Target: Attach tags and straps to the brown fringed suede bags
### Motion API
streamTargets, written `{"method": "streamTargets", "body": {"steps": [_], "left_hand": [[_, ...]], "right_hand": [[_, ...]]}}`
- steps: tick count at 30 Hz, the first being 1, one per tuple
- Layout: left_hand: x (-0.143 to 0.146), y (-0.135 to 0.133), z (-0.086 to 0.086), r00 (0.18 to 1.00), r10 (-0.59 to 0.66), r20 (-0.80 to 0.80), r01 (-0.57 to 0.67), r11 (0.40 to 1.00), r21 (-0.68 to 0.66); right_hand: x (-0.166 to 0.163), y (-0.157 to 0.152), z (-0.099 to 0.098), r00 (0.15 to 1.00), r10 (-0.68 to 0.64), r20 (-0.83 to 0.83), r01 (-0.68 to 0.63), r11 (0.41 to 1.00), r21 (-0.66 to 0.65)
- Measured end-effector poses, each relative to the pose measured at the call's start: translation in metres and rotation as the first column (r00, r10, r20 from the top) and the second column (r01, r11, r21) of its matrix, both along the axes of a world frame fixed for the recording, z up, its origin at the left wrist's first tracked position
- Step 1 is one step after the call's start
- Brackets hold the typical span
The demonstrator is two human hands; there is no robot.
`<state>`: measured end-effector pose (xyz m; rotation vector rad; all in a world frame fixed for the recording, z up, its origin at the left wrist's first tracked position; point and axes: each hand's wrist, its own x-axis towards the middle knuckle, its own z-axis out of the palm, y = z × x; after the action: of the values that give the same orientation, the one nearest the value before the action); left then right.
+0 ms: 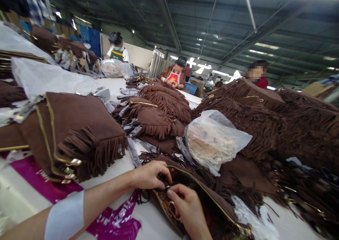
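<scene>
A dark brown fringed bag (209, 194) lies with its gold zip open, its mouth facing me and its patterned lining showing. Over the left end of the opening, my left hand (151, 175) is closed, thumb and fingers curled together. My right hand (188, 205) reaches in from below, thumb and forefinger pinched close to the left fingertips. A tiny shiny metal piece shows between the two hands; which fingers grip it is hard to make out. Below the right fingers hangs a gold-coloured metal ring or clasp (174, 210), partly hidden by the hand.
Stacked brown bags (87, 127) with gold zips stand at left, over purple printed plastic (116, 218). A clear plastic bag of light-coloured pieces (212, 137) sits just beyond. High fringed piles (246, 120) fill the right. Co-workers (174, 75) are across the white table.
</scene>
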<state>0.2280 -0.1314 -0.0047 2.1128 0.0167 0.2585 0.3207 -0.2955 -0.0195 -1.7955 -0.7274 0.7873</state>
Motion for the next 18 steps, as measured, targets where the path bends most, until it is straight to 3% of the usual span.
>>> {"method": "streamTargets", "body": {"steps": [10,14,18], "left_hand": [[-0.003,-0.002,-0.002,1.0,-0.015,0.023,0.015,1.0,0.002],[-0.004,-0.009,-0.005,0.998,0.028,0.055,-0.033,0.995,0.091],[-0.007,-0.015,-0.001,0.995,0.071,0.067,-0.085,0.971,0.224]], "right_hand": [[-0.001,0.005,-0.012,0.997,-0.048,-0.063,0.056,0.989,0.137],[-0.002,0.006,-0.012,0.998,-0.037,-0.043,0.043,0.987,0.155],[0.002,0.001,0.001,1.0,-0.007,0.017,0.004,0.983,0.183]]}}
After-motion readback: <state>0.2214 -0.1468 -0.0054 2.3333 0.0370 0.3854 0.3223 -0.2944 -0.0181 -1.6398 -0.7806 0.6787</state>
